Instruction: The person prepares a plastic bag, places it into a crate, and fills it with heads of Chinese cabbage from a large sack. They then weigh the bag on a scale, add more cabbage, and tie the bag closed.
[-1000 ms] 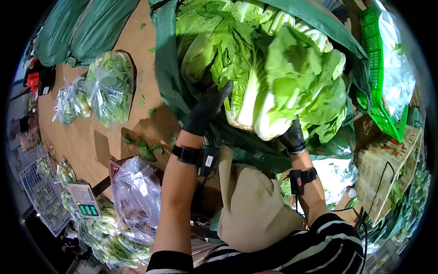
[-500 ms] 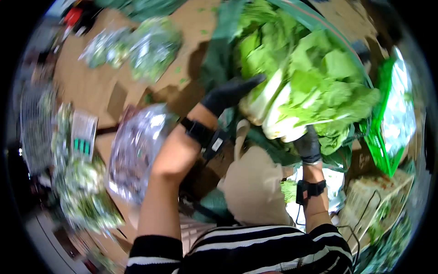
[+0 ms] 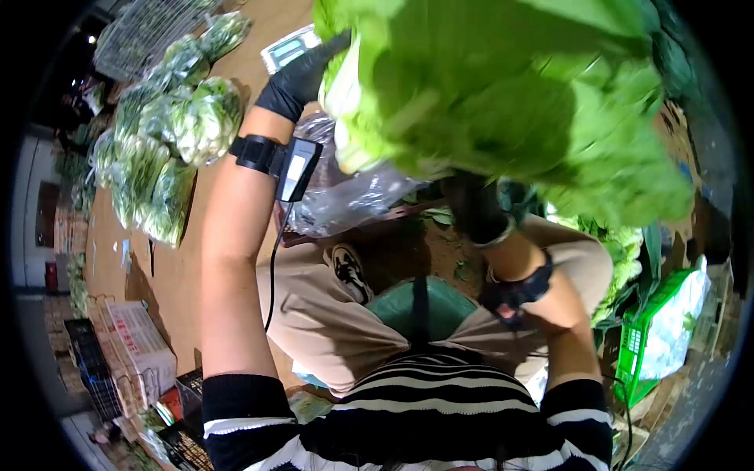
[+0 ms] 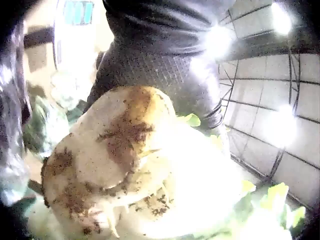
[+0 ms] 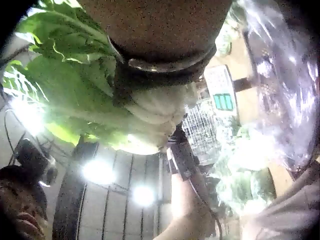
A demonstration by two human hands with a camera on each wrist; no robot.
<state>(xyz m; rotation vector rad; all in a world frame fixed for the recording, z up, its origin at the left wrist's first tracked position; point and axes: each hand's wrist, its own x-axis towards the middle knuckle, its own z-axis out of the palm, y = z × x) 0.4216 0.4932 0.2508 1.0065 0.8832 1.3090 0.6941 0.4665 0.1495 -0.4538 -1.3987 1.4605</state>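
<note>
A bunch of leafy Chinese cabbages (image 3: 503,102) is held up close to the head camera, over the lap and a plastic-lined crate. My gloved left hand (image 3: 302,78) grips it at the white stalk end, on the left side. In the left wrist view the soil-stained cut bases (image 4: 120,160) show just below that glove. From underneath, my gloved right hand (image 3: 471,206) holds the bunch; its fingers are mostly hidden by leaves. The right wrist view shows the stalks (image 5: 155,107) right at the glove and the leaves spreading left.
A crate lined with clear plastic (image 3: 345,204) stands before the knees, a scale (image 3: 289,49) behind it. Bagged greens (image 3: 157,149) lie at left, near a wire basket (image 3: 149,35). A green crate (image 3: 660,337) stands at right, more cabbages (image 3: 624,255) beside the right knee.
The cabbages have come up out of the green sack between both hands, closer to the camera. The view has turned, bringing the scale and plastic-lined crate in front of the body.
</note>
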